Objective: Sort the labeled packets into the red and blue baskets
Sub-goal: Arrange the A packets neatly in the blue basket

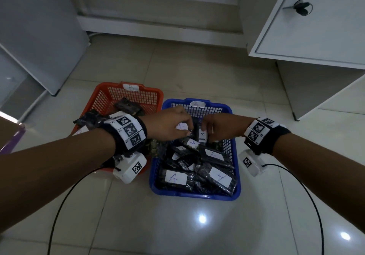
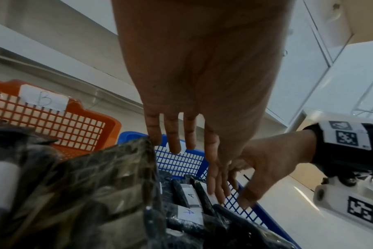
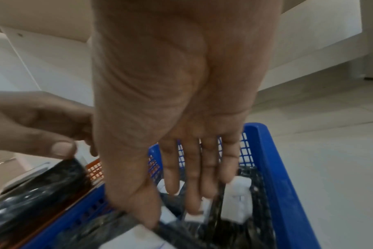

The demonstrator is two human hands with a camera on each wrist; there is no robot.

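Note:
The blue basket (image 1: 236,175), tagged A, holds several black packets with white A labels (image 1: 175,177). To its left stands the red basket (image 1: 102,94), tagged B, with a few dark packets in it (image 1: 126,104). Both hands meet over the far half of the blue basket. My left hand (image 1: 185,130) pinches a black packet (image 2: 91,185) with a white label; its thumb (image 3: 62,148) presses on the packet's edge. My right hand (image 1: 207,134) holds another packet labelled A (image 1: 202,134) between thumb (image 3: 147,217) and fingers, low inside the basket.
Both baskets sit on a glossy pale tiled floor (image 1: 197,67). White cabinets stand behind and at the right, one with a key in its door (image 1: 302,8). A white panel leans at the left. Black cables (image 1: 59,205) trail from the wrist cameras across the floor.

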